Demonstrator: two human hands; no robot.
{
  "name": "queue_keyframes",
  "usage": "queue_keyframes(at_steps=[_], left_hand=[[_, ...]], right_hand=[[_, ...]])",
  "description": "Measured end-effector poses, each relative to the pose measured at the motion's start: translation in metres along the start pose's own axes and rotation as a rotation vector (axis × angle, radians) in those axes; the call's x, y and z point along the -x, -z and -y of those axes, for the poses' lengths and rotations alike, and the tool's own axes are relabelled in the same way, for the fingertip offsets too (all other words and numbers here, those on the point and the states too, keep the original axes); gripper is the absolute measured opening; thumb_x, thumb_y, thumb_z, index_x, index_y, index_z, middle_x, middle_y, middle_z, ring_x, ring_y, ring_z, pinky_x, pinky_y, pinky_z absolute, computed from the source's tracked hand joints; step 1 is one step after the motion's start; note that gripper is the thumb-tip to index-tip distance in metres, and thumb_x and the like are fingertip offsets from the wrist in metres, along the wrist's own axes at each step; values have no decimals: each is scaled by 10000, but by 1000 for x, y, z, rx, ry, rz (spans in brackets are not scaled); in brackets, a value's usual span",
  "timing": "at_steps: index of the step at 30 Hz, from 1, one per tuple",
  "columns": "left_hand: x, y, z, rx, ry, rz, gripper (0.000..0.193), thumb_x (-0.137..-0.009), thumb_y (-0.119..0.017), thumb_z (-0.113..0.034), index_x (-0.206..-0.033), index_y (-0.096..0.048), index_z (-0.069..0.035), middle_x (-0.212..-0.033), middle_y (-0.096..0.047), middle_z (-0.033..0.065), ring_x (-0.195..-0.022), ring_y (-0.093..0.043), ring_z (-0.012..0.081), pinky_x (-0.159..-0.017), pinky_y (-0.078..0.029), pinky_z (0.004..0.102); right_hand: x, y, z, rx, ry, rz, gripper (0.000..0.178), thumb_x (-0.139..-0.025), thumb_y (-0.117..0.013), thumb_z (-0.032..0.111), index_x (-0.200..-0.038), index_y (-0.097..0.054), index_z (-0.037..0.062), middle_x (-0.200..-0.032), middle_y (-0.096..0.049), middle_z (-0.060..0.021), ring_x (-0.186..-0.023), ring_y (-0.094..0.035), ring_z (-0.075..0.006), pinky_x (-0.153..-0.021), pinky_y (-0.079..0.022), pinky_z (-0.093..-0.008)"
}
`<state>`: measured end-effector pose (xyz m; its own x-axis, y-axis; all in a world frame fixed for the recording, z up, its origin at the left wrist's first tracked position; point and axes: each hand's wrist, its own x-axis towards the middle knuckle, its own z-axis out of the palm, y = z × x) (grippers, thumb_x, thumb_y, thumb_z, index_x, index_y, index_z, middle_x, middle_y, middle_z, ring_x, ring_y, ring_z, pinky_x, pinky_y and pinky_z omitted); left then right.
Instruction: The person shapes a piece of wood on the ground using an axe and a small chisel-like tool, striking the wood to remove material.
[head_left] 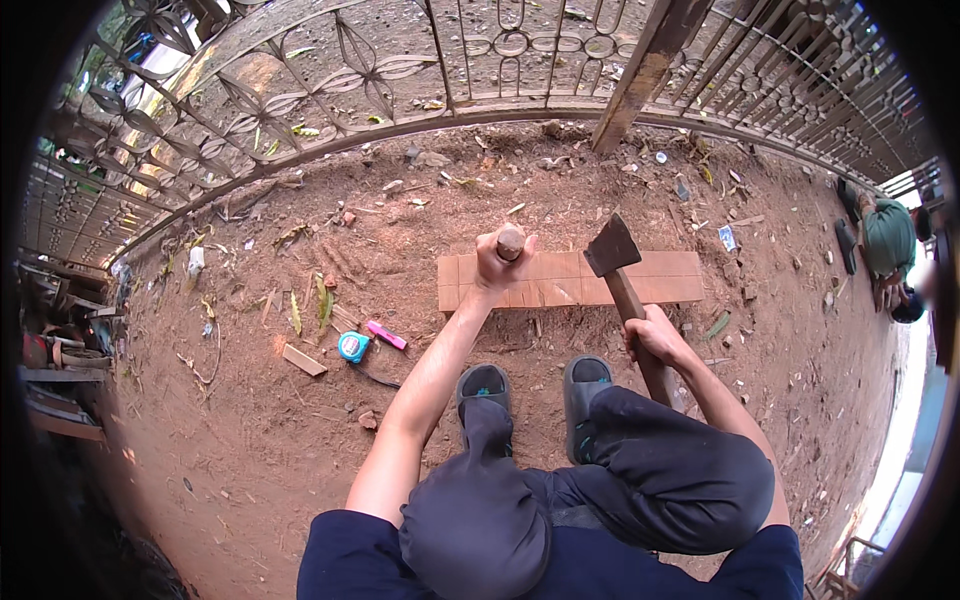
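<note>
A squared block of reddish wood (570, 279), marked with lines across its top, lies crosswise on the ground in front of my feet. My left hand (492, 268) is closed around an upright tool over the block's left half. Only the round wooden handle end (510, 241) shows; its lower part is hidden. My right hand (655, 336) grips the wooden shaft of a hatchet (612, 246). The hatchet is tilted, its dark metal head above the right half of the block and apart from the left hand.
A teal tape measure (352, 346), a pink marker-like stick (387, 335) and a small wood offcut (304, 360) lie on the dirt to the left. A metal fence (400, 130) curves behind the block. A crouching person in green (888, 240) is at far right.
</note>
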<state>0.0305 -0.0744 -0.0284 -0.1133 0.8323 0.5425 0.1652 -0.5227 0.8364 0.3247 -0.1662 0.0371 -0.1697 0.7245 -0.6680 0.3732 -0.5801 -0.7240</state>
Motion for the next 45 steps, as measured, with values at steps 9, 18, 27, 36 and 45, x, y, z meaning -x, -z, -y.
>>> queue_keyframes(at_steps=[9,18,27,36,45], left_hand=[[1,14,-5,0,42,-60,211,-814,-727,-106,-663,-601,-31,-557,-575,6,-516,-555,78,-491,-445,283],[2,0,0,-9,36,7,174,-781,-720,-114,-668,-606,-47,-561,-588,72,-502,-601,165,-495,-467,314],[4,7,8,-55,-100,18,122,-746,-723,-102,-699,-629,-41,-606,-611,107,-542,-637,228,-508,-469,330],[-10,-5,5,105,-11,31,306,-845,-686,-18,-601,-504,-40,-566,-524,-9,-515,-487,62,-475,-370,253],[-48,29,37,521,416,-198,199,-867,-612,-16,-739,-470,-72,-538,-448,-14,-402,-395,62,-363,-315,244]], right_hand=[[108,-6,249,181,635,26,91,-723,-576,91,-705,-546,7,-595,-540,-50,-508,-548,-137,-484,-429,-294],[68,-60,195,448,545,-57,150,-740,-574,113,-744,-598,-35,-620,-600,-97,-587,-596,-189,-539,-457,-375],[50,-44,154,433,179,168,193,-717,-579,153,-656,-563,-30,-556,-586,-98,-494,-602,-181,-469,-475,-348],[-37,13,-40,588,-135,-79,224,-694,-539,118,-723,-614,-90,-588,-631,-163,-522,-659,-240,-515,-533,-378],[-47,15,-64,490,-169,-73,194,-686,-525,107,-653,-600,-70,-541,-609,-165,-516,-658,-258,-491,-517,-381]])
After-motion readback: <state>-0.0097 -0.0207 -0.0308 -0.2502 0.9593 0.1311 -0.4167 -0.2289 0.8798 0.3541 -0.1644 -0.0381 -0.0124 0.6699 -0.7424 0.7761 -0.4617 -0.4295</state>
